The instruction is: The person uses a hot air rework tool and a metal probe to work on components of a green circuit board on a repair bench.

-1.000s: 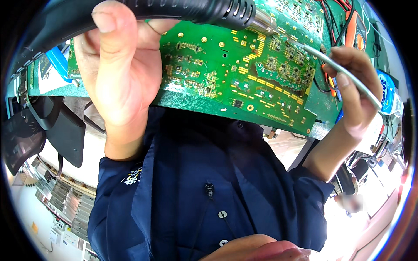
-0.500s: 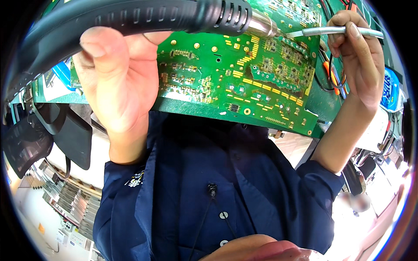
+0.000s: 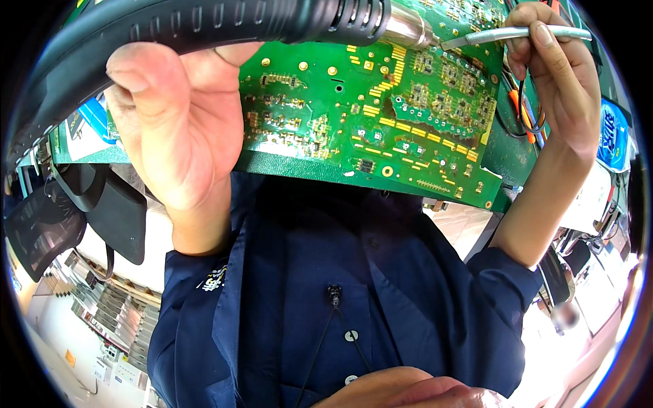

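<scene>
A black hot air gun [image 3: 258,22] crosses the top of the view, my left hand [image 3: 180,122] closed around it from below with the thumb toward me. Its metal nozzle [image 3: 408,29] points right, over the upper part of a green circuit board [image 3: 306,112]. My right hand [image 3: 554,75] pinches a slim silver craft knife [image 3: 503,34] between thumb and fingers. The blade's tip meets the board's parts close to the nozzle's end; whether it touches a part I cannot tell. Brownish stains surround the chips on the board's right half.
Beneath the board lies a green mat [image 3: 282,165]. Orange-handled tools [image 3: 518,112] and dark cables lie right of the board, with a blue package [image 3: 613,139] farther right. A black chair [image 3: 112,211] stands at the left, below the bench edge.
The knife and my right hand have shifted slightly up and left, and the blade lies at a new slant. The hot air gun and my left hand have moved a little left.
</scene>
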